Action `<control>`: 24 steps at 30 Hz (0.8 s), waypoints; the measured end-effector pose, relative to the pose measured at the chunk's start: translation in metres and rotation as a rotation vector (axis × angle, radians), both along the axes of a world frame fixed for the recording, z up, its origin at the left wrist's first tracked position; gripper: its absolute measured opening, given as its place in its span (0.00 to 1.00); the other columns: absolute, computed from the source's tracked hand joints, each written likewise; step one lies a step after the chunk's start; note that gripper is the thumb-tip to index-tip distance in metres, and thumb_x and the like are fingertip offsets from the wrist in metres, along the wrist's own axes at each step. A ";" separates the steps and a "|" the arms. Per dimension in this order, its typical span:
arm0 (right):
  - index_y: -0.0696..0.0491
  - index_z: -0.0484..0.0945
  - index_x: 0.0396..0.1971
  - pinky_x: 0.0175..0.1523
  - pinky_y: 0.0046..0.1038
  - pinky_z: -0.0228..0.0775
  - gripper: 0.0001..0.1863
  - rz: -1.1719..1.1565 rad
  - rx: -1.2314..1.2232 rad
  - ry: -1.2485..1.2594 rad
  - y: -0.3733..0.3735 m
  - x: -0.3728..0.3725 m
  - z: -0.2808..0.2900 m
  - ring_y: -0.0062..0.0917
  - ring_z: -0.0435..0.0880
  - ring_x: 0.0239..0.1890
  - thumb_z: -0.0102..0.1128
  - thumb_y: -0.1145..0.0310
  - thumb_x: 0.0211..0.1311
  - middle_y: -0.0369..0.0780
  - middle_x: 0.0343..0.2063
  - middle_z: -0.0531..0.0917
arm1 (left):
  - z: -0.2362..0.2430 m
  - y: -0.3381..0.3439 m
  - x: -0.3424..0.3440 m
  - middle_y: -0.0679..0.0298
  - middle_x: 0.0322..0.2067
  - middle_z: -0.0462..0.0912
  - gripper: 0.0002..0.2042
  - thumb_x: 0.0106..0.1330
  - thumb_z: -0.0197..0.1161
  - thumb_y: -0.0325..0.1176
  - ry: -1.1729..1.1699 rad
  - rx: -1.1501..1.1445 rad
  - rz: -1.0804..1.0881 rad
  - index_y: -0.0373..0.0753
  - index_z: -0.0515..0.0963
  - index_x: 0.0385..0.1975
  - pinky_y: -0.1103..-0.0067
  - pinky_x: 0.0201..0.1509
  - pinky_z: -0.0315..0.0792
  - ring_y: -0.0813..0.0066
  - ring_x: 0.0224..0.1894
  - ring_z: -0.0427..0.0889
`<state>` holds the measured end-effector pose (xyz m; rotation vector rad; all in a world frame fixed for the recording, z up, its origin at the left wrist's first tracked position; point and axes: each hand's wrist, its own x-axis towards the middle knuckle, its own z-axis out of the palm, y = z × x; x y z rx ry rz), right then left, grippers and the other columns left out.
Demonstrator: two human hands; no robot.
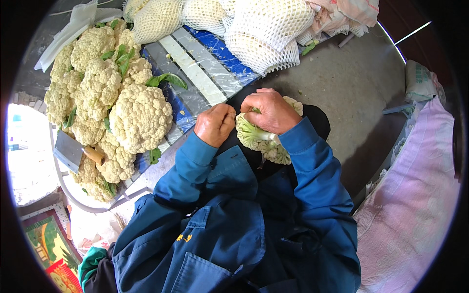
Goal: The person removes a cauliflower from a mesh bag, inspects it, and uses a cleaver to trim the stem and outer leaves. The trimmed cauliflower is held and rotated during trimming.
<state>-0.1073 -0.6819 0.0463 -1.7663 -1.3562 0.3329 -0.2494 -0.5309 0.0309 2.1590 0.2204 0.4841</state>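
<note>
A trimmed cauliflower (256, 139) rests in my lap, its pale green stem and cut underside turned up. My right hand (271, 111) is closed over it, fingers curled at the stem side; the palm hides part of the head. Just left of it, my left hand (215, 124) is curled into a fist, apart from the cauliflower. Whatever its fingers may hold is hidden. To the left, many cauliflowers (141, 118) are heaped on the table, with green leaves among them. A cleaver (69, 150) with a wooden handle lies on the near side of this heap.
The table (205, 83) has a blue, grey and white striped cover with scraps on it. Cauliflowers in white foam nets (259, 36) line its far side. A pink cloth (410, 195) drapes over something at the right, near a sack (419, 82). Grey floor (342, 73) lies between.
</note>
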 end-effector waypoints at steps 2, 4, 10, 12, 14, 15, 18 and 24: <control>0.57 0.80 0.26 0.41 0.37 0.70 0.05 -0.003 0.005 -0.002 0.000 0.000 0.000 0.41 0.78 0.31 0.65 0.74 0.48 0.43 0.26 0.83 | -0.005 0.005 -0.008 0.50 0.28 0.82 0.02 0.61 0.59 0.25 0.078 -0.033 0.017 0.33 0.76 0.30 0.66 0.35 0.76 0.49 0.30 0.83; 0.57 0.80 0.26 0.41 0.38 0.71 0.05 -0.002 -0.003 0.002 0.000 0.000 0.000 0.40 0.78 0.32 0.65 0.74 0.48 0.42 0.26 0.83 | -0.006 0.012 -0.017 0.50 0.28 0.82 0.02 0.61 0.58 0.25 0.130 -0.039 0.006 0.33 0.76 0.30 0.66 0.35 0.76 0.48 0.30 0.83; 0.56 0.81 0.26 0.41 0.37 0.72 0.05 0.002 -0.048 0.008 -0.001 0.002 0.000 0.38 0.80 0.33 0.66 0.72 0.50 0.42 0.26 0.83 | -0.013 0.023 -0.033 0.53 0.26 0.81 0.05 0.62 0.61 0.27 0.241 0.093 -0.040 0.34 0.77 0.26 0.66 0.32 0.74 0.51 0.26 0.81; 0.56 0.81 0.26 0.41 0.37 0.73 0.05 0.003 -0.054 0.006 -0.001 0.002 0.001 0.38 0.80 0.33 0.66 0.72 0.50 0.42 0.26 0.83 | -0.010 0.020 -0.031 0.54 0.25 0.80 0.05 0.62 0.64 0.28 0.180 0.041 -0.011 0.34 0.78 0.27 0.68 0.30 0.74 0.56 0.24 0.80; 0.56 0.81 0.27 0.41 0.37 0.73 0.05 0.004 -0.062 0.008 0.000 0.002 0.001 0.38 0.80 0.33 0.66 0.72 0.50 0.42 0.26 0.83 | -0.006 0.014 -0.025 0.55 0.24 0.80 0.05 0.60 0.67 0.28 0.084 -0.059 0.009 0.33 0.79 0.29 0.71 0.28 0.73 0.63 0.22 0.79; 0.56 0.81 0.27 0.41 0.37 0.73 0.05 0.001 -0.064 0.009 0.000 0.001 0.001 0.38 0.80 0.33 0.66 0.72 0.50 0.42 0.26 0.83 | -0.006 0.011 -0.023 0.56 0.23 0.80 0.05 0.59 0.68 0.28 0.066 -0.070 0.004 0.33 0.80 0.29 0.72 0.28 0.73 0.66 0.22 0.79; 0.56 0.81 0.27 0.41 0.37 0.73 0.05 -0.011 -0.078 0.024 0.000 0.001 0.004 0.38 0.80 0.33 0.66 0.72 0.50 0.43 0.26 0.83 | -0.002 0.003 -0.016 0.58 0.23 0.79 0.06 0.58 0.71 0.27 0.029 -0.099 -0.012 0.33 0.81 0.29 0.75 0.27 0.72 0.72 0.21 0.78; 0.56 0.81 0.28 0.41 0.37 0.73 0.06 -0.018 -0.083 0.026 -0.001 -0.001 0.006 0.39 0.81 0.34 0.66 0.73 0.49 0.44 0.26 0.83 | 0.002 -0.005 -0.009 0.58 0.23 0.79 0.06 0.58 0.70 0.28 0.029 -0.073 -0.001 0.34 0.80 0.28 0.73 0.26 0.72 0.69 0.21 0.78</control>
